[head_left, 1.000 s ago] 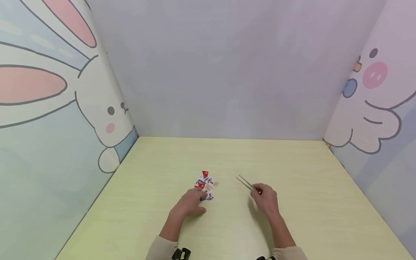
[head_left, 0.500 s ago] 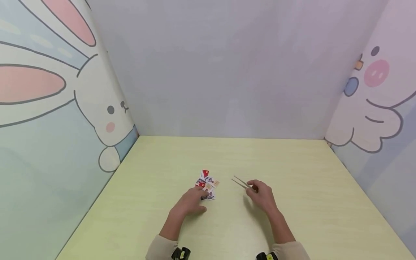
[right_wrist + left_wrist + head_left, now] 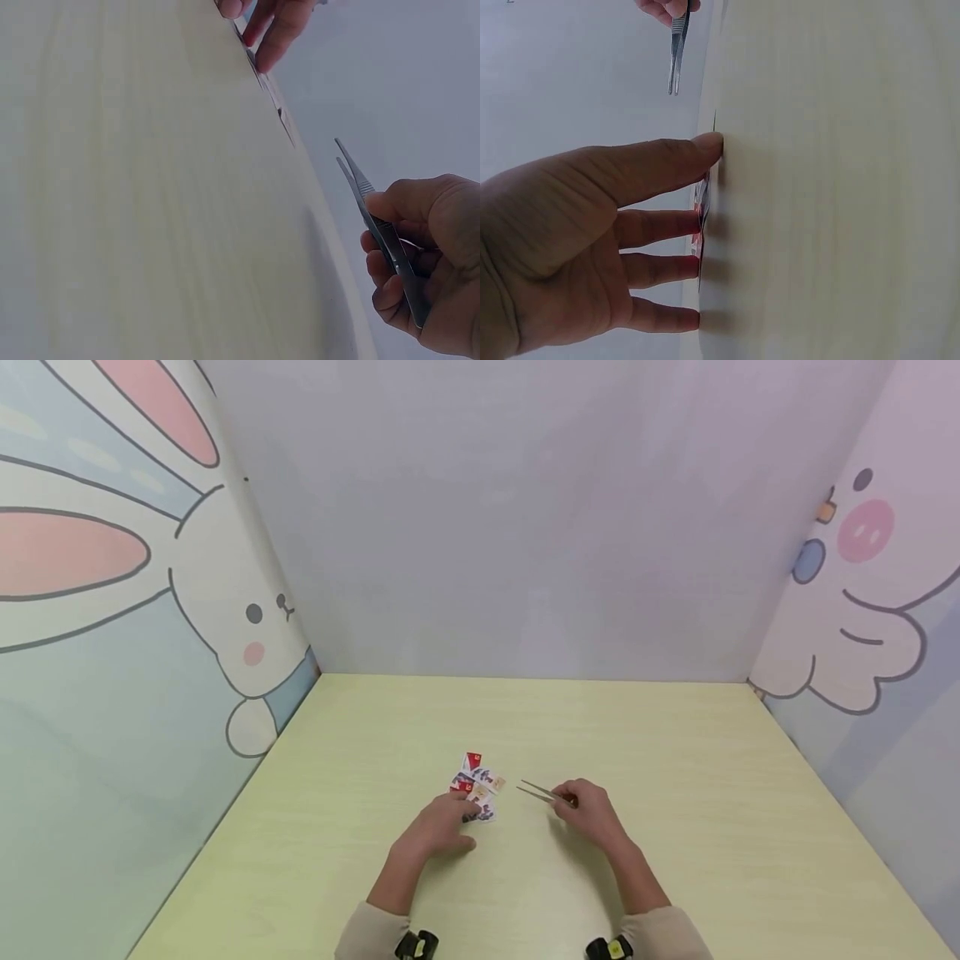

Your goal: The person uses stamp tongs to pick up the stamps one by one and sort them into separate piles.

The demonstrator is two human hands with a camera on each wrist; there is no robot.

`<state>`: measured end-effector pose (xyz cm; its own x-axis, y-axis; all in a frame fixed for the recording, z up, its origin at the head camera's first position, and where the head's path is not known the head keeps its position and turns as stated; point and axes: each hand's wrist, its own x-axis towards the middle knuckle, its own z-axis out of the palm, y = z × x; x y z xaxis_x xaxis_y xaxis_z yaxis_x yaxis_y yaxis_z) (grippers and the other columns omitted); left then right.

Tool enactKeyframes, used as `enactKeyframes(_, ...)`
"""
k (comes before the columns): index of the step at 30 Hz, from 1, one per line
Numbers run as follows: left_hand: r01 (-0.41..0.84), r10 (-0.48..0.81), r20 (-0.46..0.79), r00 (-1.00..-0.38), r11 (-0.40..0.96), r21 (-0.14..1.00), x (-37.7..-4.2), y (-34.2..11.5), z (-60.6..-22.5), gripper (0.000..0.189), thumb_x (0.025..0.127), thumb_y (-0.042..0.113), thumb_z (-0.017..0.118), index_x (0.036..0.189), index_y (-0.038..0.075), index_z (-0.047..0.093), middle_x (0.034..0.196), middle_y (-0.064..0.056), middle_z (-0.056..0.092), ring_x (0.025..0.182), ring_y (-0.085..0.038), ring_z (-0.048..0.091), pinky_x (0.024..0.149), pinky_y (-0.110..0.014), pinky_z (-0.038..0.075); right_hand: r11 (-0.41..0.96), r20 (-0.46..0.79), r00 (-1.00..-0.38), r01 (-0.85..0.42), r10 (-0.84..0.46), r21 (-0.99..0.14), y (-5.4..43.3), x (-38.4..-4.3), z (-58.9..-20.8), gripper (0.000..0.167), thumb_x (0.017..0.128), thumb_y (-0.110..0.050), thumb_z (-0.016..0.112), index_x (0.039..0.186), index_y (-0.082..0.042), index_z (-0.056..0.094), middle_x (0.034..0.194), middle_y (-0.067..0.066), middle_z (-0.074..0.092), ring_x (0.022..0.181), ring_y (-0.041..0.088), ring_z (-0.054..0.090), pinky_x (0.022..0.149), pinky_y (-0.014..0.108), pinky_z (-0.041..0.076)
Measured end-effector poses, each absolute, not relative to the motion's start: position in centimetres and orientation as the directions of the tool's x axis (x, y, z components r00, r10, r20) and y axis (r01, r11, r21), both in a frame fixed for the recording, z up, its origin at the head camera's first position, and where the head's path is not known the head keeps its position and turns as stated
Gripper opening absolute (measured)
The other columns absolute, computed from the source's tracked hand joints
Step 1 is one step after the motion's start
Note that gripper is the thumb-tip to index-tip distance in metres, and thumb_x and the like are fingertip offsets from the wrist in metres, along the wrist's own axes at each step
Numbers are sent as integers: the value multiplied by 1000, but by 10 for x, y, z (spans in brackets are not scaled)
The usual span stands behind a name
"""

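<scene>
Metal tweezers (image 3: pixel 386 241) are pinched in my right hand (image 3: pixel 591 814), held above the table with their two tips apart and pointing left. Just left of those tips lies a small overlapping group of printed paper pieces (image 3: pixel 487 779), white with red and tan patches. My left hand (image 3: pixel 438 828) rests on their near side, its fingers stretched out and covering part of them. In the left wrist view the fingertips (image 3: pixel 688 266) press down at the pieces' edge, thumb spread away.
A pale yellow wood-grain table (image 3: pixel 637 727) spreads under both hands. A plain grey wall (image 3: pixel 525 527) closes off the back, and cartoon-printed panels (image 3: pixel 97 735) stand along both sides.
My right hand has carried the tweezers leftward, bringing their tips close to the paper pieces. The left hand and the pieces have hardly moved.
</scene>
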<state>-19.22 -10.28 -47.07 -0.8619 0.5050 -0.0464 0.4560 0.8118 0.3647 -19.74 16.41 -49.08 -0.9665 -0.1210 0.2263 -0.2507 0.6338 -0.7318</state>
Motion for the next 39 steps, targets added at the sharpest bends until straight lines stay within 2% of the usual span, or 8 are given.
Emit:
enactKeyframes(8, 456, 503, -41, -863, 814, 360, -192, -102, -474, 42, 76, 19, 76, 114, 7, 66, 120, -11, 57, 112, -30, 51, 93, -43, 41, 615, 194, -963, -268, -186, -741, 150, -203, -493, 10, 77, -1, 67, 87, -4, 68, 74, -4, 57, 64, 11, 48, 57, 25, 43)
enactKeyframes(18, 457, 499, -28, -866, 814, 359, -192, -102, -474, 41, 76, 19, 76, 114, 5, 66, 125, -14, 54, 117, -32, 48, 95, -44, 39, 649, 176, -953, -296, -245, -701, 140, -209, -493, 6, 78, -3, 68, 84, -6, 68, 71, -6, 55, 62, 10, 47, 55, 25, 41)
enactKeyframes(29, 460, 500, -25, -866, 815, 353, -192, -102, -471, 41, 76, 19, 76, 114, 6, 66, 123, -13, 55, 116, -31, 49, 94, -44, 40, 690, 148, -943, -321, -299, -649, 131, -220, -493, 4, 80, -8, 69, 79, -6, 66, 68, -6, 54, 60, 9, 46, 54, 25, 40)
enactKeyframes(39, 470, 511, -31, -859, 812, 345, -193, -102, -474, 41, 76, 20, 77, 113, 7, 66, 119, -10, 57, 113, -28, 51, 93, -42, 41, 676, 115, -939, -316, -325, -666, 124, -223, -495, 5, 80, -7, 69, 80, -4, 66, 69, -6, 55, 62, 9, 46, 56, 25, 41)
